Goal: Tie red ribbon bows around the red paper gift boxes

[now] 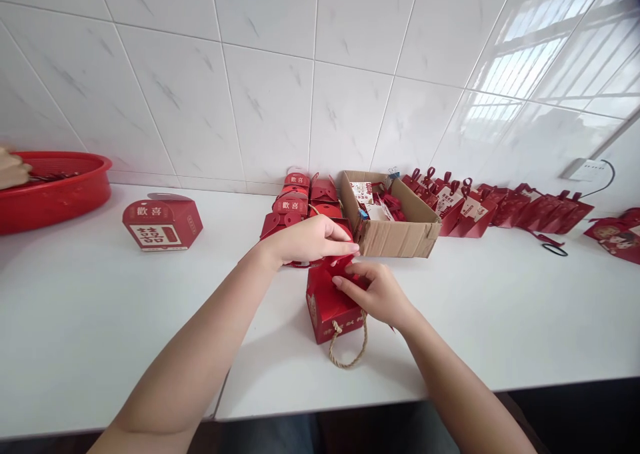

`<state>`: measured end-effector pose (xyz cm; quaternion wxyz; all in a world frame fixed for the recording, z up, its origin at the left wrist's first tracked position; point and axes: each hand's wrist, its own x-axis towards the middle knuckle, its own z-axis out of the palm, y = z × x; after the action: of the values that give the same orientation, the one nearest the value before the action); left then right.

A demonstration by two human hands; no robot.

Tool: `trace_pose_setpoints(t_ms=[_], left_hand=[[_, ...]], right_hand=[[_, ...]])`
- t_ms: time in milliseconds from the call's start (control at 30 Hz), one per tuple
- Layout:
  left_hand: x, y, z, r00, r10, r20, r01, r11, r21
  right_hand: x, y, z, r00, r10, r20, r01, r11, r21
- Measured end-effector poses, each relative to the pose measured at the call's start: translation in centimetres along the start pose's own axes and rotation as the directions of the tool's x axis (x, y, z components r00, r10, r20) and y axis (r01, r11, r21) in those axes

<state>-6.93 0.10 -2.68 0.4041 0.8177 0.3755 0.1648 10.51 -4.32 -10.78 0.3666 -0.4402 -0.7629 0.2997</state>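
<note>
A small red gift box (327, 304) with a tan rope handle (349, 347) stands on the white table (100, 321) in front of me. My left hand (313, 239) comes in from above with its fingers pinched on the box's top flap. My right hand (375, 293) grips the flap and upper right side of the same box. The top of the box is partly hidden by both hands.
Behind the hands are several folded red boxes (293, 204), an open cardboard carton (395, 231) of tags and ribbons, and a row of red boxes (500, 204) along the tiled wall. A closed red box (163, 224) stands left. Another person's hand (13, 169) reaches into a red basin (55, 191).
</note>
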Motion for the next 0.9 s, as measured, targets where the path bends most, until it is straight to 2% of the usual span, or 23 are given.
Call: trace_pose_setpoints(t_ms=[67, 167, 267, 333, 433, 533, 733, 800, 900], left_hand=[[0.1, 0.2, 0.2, 0.999, 0.042, -0.022, -0.044, 0.997, -0.06], [0.4, 0.2, 0.7, 0.992, 0.063, -0.113, -0.074, 0.993, -0.093], [0.4, -0.3, 0.9, 0.959, 0.055, -0.278, -0.056, 0.998, 0.005], [0.0, -0.8, 1.1, 0.931, 0.025, -0.363, 0.006, 0.996, 0.084], [-0.9, -1.8, 1.7, 0.946, -0.063, -0.318, 0.108, 0.986, 0.125], [-1.7, -2.9, 2.8, 0.971, -0.077, -0.227, 0.088, 0.995, 0.038], [-1.8, -5.1, 5.1, 0.931, -0.078, -0.357, -0.043, 0.946, -0.321], [-1.7, -5.5, 5.6, 0.918, -0.065, -0.39, -0.085, 0.931, -0.356], [-1.8, -5.8, 6.0, 0.885, -0.041, -0.465, -0.119, 0.943, -0.311]], right_hand=[[0.0, 0.0, 0.1, 1.0, 0.013, 0.006, -0.013, 0.999, 0.038], [0.1, 0.1, 0.2, 0.999, 0.025, 0.037, -0.028, 0.996, 0.087], [0.3, 0.3, 0.0, 0.998, 0.033, 0.049, -0.039, 0.99, 0.137], [0.4, 0.4, -0.1, 0.998, 0.034, 0.061, -0.044, 0.984, 0.172], [0.5, 0.6, -0.2, 0.998, 0.019, 0.067, -0.032, 0.981, 0.189], [0.6, 0.7, -0.1, 0.999, 0.0, 0.051, -0.008, 0.985, 0.173], [0.4, 0.6, 0.0, 0.999, -0.023, 0.038, 0.017, 0.989, 0.147], [0.3, 0.6, 0.1, 0.999, -0.025, 0.034, 0.02, 0.99, 0.14], [0.2, 0.7, 0.2, 1.0, -0.01, 0.028, 0.006, 0.991, 0.135]])
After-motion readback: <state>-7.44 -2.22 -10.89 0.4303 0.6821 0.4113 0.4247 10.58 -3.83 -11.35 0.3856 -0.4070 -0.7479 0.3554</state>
